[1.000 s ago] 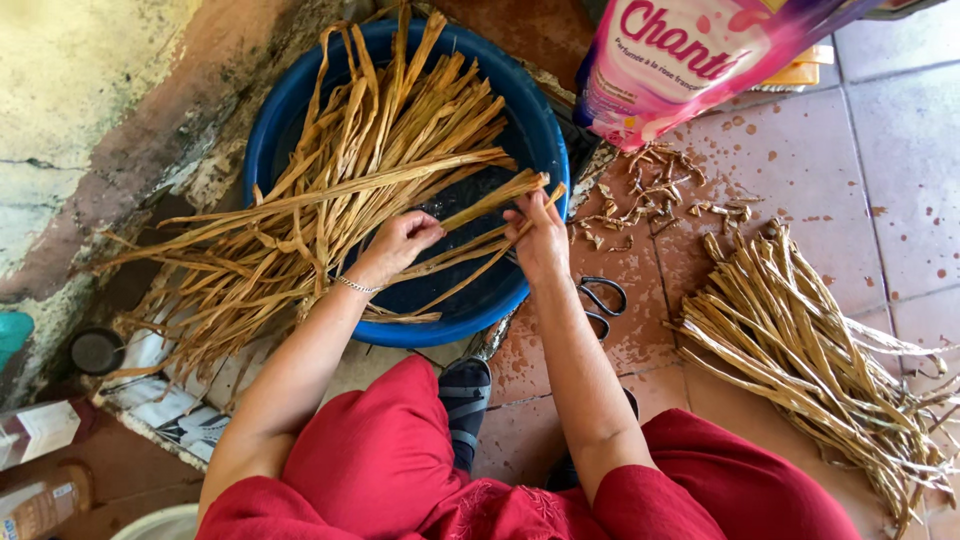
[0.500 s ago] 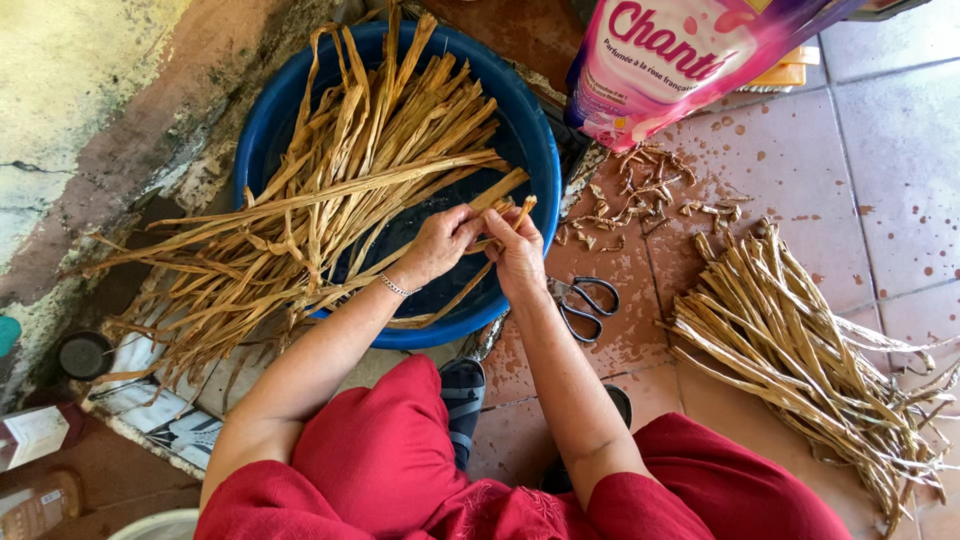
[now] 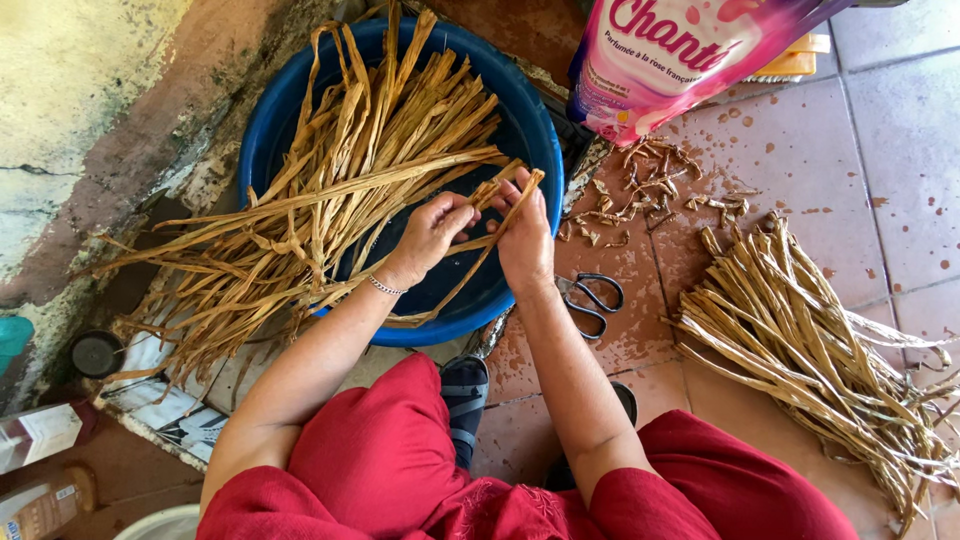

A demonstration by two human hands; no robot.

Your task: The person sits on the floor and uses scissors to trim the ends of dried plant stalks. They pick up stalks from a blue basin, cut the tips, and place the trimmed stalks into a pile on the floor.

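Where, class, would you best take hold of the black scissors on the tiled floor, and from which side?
Grip the scissors by the two black finger loops, which lie at the end away from the blue basin. Come from above on that side: they lie flat on the tiles, apart from other things, and the right hand is nearest.

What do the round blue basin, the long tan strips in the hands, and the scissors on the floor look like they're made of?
Round blue basin: likely plastic, with a smooth, glossy, evenly coloured rim. Long tan strips: dried plant leaf or fibre, matte, ribbed, curling. Black-handled scissors: handles probably plastic; blades mostly hidden, presumably metal.
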